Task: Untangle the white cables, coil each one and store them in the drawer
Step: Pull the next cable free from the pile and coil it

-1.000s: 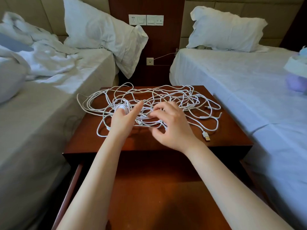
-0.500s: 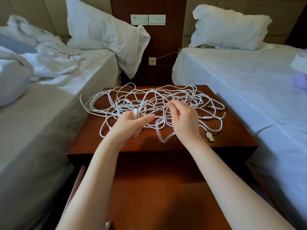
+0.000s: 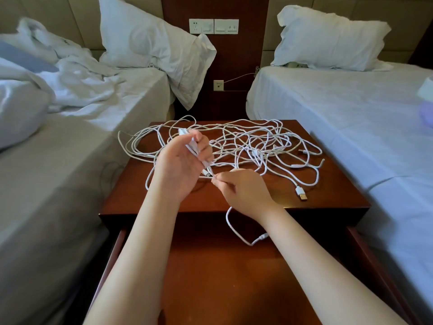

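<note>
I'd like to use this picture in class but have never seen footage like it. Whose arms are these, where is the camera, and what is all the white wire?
No machine here: the arms belong to a person wearing a camera on the head, so you look forward and down as they do. A wooden nightstand stands between two beds, its drawer pulled open below. A tangle of white cables lies on top. The left hand grips a length of cable; the right hand pinches a strand beside it, whose loose end hangs over the drawer.
</note>
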`<state>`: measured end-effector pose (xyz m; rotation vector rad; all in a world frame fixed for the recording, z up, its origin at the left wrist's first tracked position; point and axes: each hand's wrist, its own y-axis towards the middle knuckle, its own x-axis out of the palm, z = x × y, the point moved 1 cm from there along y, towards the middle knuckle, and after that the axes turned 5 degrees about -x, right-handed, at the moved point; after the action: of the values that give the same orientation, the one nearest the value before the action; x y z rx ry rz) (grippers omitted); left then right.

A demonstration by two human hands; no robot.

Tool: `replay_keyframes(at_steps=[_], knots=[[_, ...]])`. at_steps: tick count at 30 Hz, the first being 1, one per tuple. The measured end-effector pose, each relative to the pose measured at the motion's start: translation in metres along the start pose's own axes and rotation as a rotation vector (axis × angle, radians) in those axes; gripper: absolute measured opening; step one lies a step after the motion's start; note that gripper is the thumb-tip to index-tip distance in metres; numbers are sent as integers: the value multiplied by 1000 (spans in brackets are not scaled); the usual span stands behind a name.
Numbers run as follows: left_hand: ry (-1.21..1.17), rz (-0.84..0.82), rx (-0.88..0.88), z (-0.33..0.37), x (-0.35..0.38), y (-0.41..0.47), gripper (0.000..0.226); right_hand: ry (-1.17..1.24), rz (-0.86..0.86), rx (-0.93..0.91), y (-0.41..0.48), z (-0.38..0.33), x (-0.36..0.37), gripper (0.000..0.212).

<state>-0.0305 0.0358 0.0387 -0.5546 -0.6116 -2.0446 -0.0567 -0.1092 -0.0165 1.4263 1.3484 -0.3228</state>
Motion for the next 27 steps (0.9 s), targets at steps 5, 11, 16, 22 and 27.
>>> replay_keyframes(at_steps=[5,11,16,22,27], knots=[[59,291,173,-9,-13,8,23,116,0,-46,1,-11,-4,19],[716,558,173,-8,-20,5,32,459,44,198,6,-14,-32,21],[881,410,-101,-11,-4,-1,34,331,134,67,10,-20,-51,14],[881,10,-344,-13,10,-5,89,153,195,-95,11,-18,-59,6],[786,-129,-406,-12,19,-8,83,326,69,-46,7,-16,-65,23]])
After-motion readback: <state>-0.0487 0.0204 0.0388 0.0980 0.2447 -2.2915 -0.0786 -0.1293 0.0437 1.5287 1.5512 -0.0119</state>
